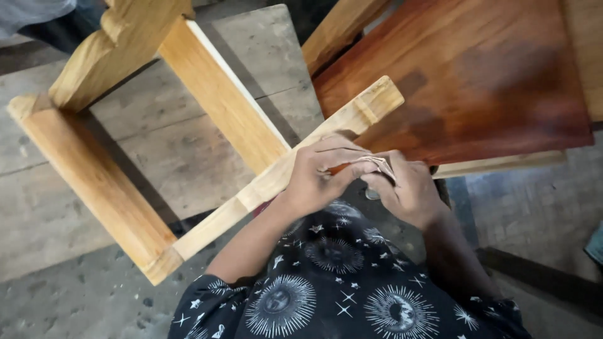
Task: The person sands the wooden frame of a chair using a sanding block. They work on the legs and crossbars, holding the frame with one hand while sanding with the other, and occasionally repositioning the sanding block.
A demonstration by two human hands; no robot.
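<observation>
Floor: worn grey wooden planks (188, 144) lie under everything, dusty and scuffed; no worktop carries the piece, it stands on the floor.
Frame: pale unfinished wooden frame (125, 188), legs and rails jointed, lies tipped on its side in front of me.
Rail: one light rail (339, 125) of that frame runs up diagonally from lower left to its cut end at the dark panel's edge.
Panel: reddish-brown stained panel (477, 75) sits to the upper right, glossy in patches, touching the rail.
Left hand: my left hand (317, 172) rests on the rail, fingers curled down over a folded sheet.
Right hand: my right hand (408, 191) is closed on the same sheet from the other side, thumb pinching it.
Sheet: folded sandpaper-like sheet (370, 164), pale with a brownish face, is clamped between both hands just where rail and panel meet.
Risk, finish: as I judge it, a slip toward the panel could scratch its stained surface, since the sheet sits right at its edge.
Risk, frame: the frame only leans on the floor, so hard pressure could make it rock or slide.
Risk, skin: my knuckles are close to the rail's sharp corner; a jerk could scrape them or drive in a splinter.
Risk, grip: the sheet is small and bunched, so it could crumple out from under my fingers.
Sleeve: my dark star-and-sun patterned shirt (333, 289) hangs near, and could pick up dust.
</observation>
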